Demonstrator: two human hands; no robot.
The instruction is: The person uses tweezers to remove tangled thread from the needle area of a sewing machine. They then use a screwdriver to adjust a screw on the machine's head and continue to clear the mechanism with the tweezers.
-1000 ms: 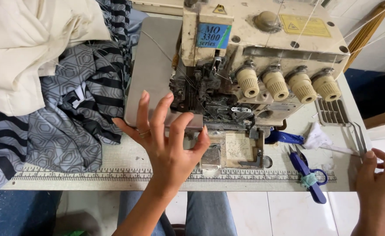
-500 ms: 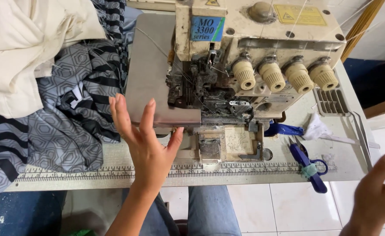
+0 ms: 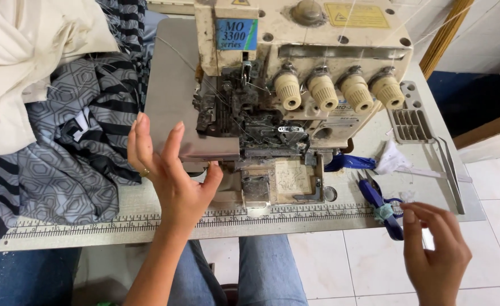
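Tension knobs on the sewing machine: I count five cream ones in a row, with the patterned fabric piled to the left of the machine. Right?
Not quite. The head view shows four cream tension knobs in a row, not five. The patterned fabric is indeed piled left of the sewing machine.

Grey patterned and striped fabric [image 3: 63, 164] heaped at the table's left, cream cloth [image 3: 29, 62] piled on top. Metal tweezers [image 3: 449, 170] lie right of the machine (near a white scrap [image 3: 392, 161]). Ruler strip [image 3: 295, 214] runs along the table's front edge.

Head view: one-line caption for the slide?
Left hand open beside an overlock sewing machine; right hand near blue snips.
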